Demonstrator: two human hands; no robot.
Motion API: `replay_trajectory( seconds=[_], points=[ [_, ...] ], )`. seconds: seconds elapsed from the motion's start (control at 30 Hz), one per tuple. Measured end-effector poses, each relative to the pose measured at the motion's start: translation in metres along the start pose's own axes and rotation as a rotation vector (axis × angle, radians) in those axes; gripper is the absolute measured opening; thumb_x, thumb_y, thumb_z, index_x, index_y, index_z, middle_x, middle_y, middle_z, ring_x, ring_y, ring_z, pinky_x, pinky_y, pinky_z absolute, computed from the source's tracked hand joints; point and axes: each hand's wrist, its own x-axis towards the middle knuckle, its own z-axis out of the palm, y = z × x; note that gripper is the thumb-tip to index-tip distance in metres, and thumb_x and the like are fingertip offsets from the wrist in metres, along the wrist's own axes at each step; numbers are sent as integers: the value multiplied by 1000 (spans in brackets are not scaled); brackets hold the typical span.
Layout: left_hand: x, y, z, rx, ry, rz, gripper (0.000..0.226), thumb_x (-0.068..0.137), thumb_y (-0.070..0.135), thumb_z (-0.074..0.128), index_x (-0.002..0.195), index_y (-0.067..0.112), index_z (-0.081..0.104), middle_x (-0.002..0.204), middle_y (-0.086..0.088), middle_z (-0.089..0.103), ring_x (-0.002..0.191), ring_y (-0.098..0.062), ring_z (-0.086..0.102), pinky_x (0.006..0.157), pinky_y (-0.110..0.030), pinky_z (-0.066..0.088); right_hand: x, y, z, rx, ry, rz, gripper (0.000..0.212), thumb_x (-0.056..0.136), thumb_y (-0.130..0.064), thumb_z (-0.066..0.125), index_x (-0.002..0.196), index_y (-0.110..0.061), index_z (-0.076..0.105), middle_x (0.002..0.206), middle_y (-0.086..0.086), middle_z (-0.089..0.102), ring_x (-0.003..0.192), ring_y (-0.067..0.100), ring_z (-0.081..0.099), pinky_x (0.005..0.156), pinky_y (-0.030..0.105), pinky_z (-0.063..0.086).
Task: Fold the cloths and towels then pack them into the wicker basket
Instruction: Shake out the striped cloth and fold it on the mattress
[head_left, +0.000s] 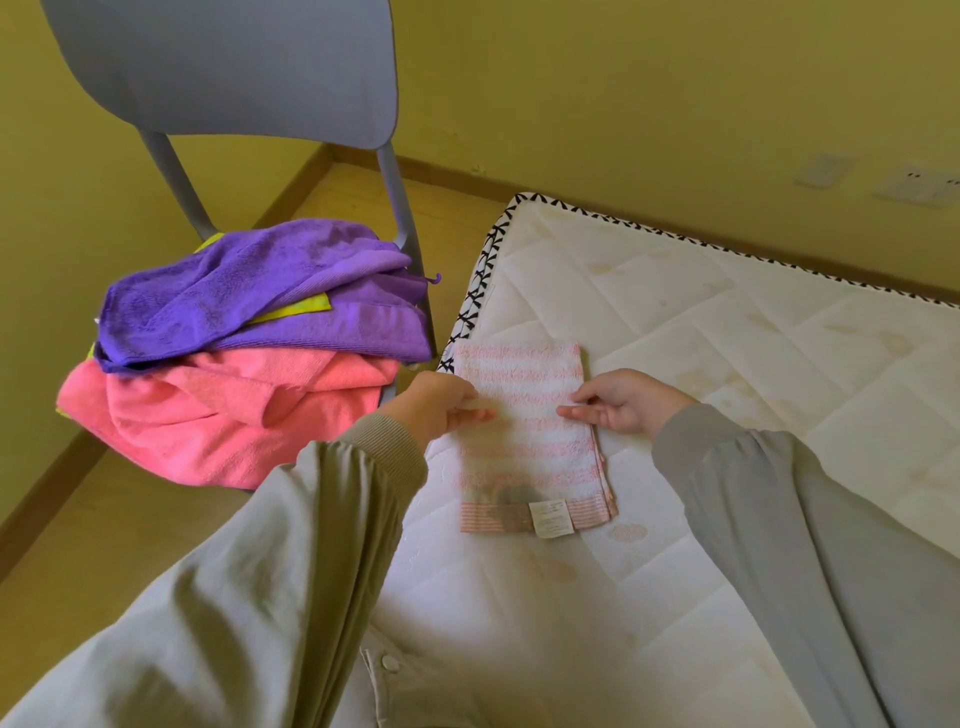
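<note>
Pink-and-white striped towel (530, 431) lies folded on the quilted mattress (727, 338) near its corner, care label at the near end. The left hand (441, 402) pinches its L edge, and the right hand (626, 402) lays straight fingers on the R edge. Beside the bed is a grey chair (234, 73) w/ unfolded cloths on the seat — purple cloth (249, 296) piled over pink cloth (218, 421).

Cloth on quilted mattress, plastic chair.
Towel (530, 426) looped terry, matt; mattress (727, 364) smooth quilted fabric; chair (228, 67) matt plastic; pile (249, 343) fuzzy microfibre.
</note>
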Motion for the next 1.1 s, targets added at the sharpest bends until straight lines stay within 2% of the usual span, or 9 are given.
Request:
replay_trajectory(
  seconds=[0.1,0.13,0.23,0.43,0.6,0.7,0.83,1.0,1.1],
  points=[
    [6,-2,-2,40,55,12,30,87,-10,57,111,-17,40,99,-24,65,51,-24,67,55,-28,59,0,2,0,-31,8,-20,32,93,11,43,125,11,43,124,26,53,59,27,70,51,26,58],
    [8,-3,-2,34,64,49,34,85,-13,59,114,2,51,91,-22,67,50,-23,67,52,-26,58,0,1,1,-48,11,-43,34,93,11,43,127,11,43,126,25,52,61,25,71,52,26,58],
    [8,-3,-3,38,54,266,22,80,-16,62,73,3,53,76,-18,64,51,-18,67,52,-23,57,-3,-2,4,-36,-11,-160,36,92,12,45,128,8,44,127,22,54,69,22,71,56,24,58],
    [3,14,-7,-220,5,325,13,85,-12,50,82,0,54,81,-14,63,83,-31,66,71,-31,58,-18,-9,12,73,-56,-354,49,88,18,29,135,8,38,104,20,62,95,29,65,86,34,54],
    [4,0,-13,-317,27,264,13,92,15,57,87,3,60,86,-12,60,82,-28,63,68,-33,60,-15,3,10,451,-111,-291,18,93,-11,44,98,0,57,97,18,61,97,31,61,76,42,57],
    [-5,-10,-14,-52,17,380,10,84,-1,65,78,7,62,74,-7,62,67,-19,58,56,-17,53,-11,13,12,180,-17,-385,10,85,0,59,77,-4,57,75,11,57,75,22,57,62,23,52],
    [-7,-21,-19,242,124,492,39,71,-9,72,103,11,62,104,-6,57,89,-21,56,73,-25,51,-6,23,12,-52,145,-497,35,72,21,59,80,-14,58,98,13,53,91,25,54,78,35,50],
    [-10,-31,-18,281,198,403,58,69,9,82,117,9,51,91,-5,56,88,-27,62,83,-45,55,-10,26,11,-147,395,-493,31,73,-2,75,95,-12,56,98,9,58,93,24,58,86,35,49],
    [-15,-37,-19,333,142,291,55,74,20,80,118,12,49,106,-13,62,95,-30,65,77,-48,57,-14,29,12,-262,319,-418,16,77,-18,73,81,-12,59,97,19,68,84,23,61,74,34,49]
  ],
)
